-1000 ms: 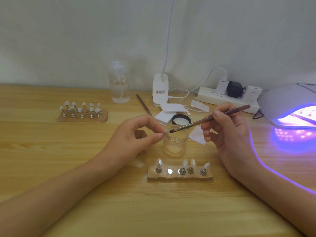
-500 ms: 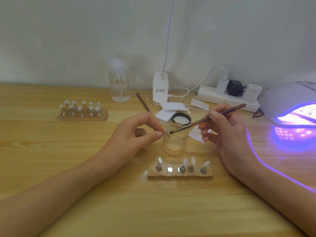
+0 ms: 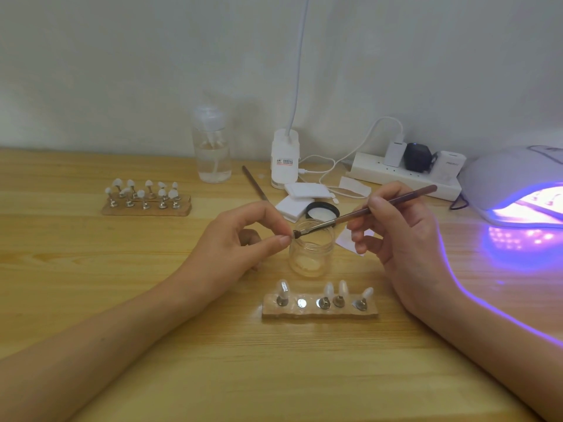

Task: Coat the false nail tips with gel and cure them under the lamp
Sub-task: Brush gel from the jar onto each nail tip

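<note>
- Little had shifted in a second: the right hand (image 3: pixel 399 236) and its brush (image 3: pixel 365 210) had edged slightly left, with the bristles kept at the left hand's (image 3: pixel 240 239) pinch.
- Thumb and forefinger pinched a nail tip (image 3: pixel 291 234), barely visible, over the open jar (image 3: pixel 310 251). The right hand gripped the brush like a pen.
- Just in front, the near holder (image 3: pixel 320 312) carried four tips and one bare slot.
- A second holder (image 3: pixel 146 205) stood full, well apart to the left on the worktop (image 3: pixel 91 269).
- The lamp (image 3: pixel 511 184) glowed violet at right. Coating looked to be in progress, and curing of this row seemed still ahead.
</note>
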Motion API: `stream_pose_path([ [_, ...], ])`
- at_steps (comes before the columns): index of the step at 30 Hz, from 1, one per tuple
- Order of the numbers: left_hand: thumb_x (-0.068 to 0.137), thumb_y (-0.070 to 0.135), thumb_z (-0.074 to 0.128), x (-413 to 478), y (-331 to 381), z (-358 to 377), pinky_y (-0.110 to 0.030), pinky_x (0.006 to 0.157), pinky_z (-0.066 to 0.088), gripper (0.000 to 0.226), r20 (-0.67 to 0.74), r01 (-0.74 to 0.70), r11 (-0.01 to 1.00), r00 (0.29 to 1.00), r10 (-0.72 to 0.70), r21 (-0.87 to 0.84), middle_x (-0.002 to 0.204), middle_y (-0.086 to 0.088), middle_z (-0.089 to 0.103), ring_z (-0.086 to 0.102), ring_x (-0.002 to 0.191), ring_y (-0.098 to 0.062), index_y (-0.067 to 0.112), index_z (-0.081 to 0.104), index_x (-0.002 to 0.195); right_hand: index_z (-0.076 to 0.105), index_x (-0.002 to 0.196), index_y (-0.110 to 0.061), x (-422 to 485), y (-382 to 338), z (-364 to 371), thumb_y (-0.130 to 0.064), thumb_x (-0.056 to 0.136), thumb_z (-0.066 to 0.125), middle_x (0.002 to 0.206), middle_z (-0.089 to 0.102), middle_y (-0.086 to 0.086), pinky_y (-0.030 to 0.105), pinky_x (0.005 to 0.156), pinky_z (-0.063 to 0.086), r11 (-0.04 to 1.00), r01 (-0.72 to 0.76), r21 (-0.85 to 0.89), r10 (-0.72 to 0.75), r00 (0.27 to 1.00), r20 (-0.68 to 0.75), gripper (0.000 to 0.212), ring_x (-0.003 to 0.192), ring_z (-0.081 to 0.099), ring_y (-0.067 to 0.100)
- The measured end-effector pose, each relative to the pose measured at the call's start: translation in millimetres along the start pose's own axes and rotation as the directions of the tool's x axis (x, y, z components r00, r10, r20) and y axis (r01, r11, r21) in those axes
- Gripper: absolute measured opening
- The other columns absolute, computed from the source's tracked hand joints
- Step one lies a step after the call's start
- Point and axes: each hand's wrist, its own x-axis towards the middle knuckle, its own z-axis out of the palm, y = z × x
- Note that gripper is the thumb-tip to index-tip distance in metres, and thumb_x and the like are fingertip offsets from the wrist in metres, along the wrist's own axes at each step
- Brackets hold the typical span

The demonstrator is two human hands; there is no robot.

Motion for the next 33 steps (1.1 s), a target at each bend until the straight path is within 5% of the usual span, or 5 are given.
stream_pose_path([
  [16,0.087,0.012,0.072,0.8,1.2,1.5,-0.013,0.053,0.043,0.025,-0.004,0.000,1.000,1.000,0.000,0.015,0.067,0.025,0.061,0.047,0.052,-0.007,0.034,0.067,0.076,0.059,0.087,-0.015,0.2,2.2,-3.5,-0.014,0.098,0.055,0.071,0.067,0.008,0.024,0.053,0.051,0.998,-0.012,-0.063,0.010,0.999,-0.032,0.011,0.061,0.062,0.018],
  [33,0.086,0.014,0.074,0.0,0.1,1.7,-0.011,0.052,0.041,0.015,-0.025,0.032,0.999,0.999,-0.032,-0.010,0.068,0.022,0.063,0.047,0.052,-0.003,0.024,0.068,0.077,0.062,0.078,-0.026,0.1,-2.2,-1.5,-0.018,0.092,0.055,0.070,0.068,0.005,0.024,0.052,0.050,0.999,0.041,-0.025,-0.042,0.997,-0.059,0.017,0.060,0.061,0.017],
])
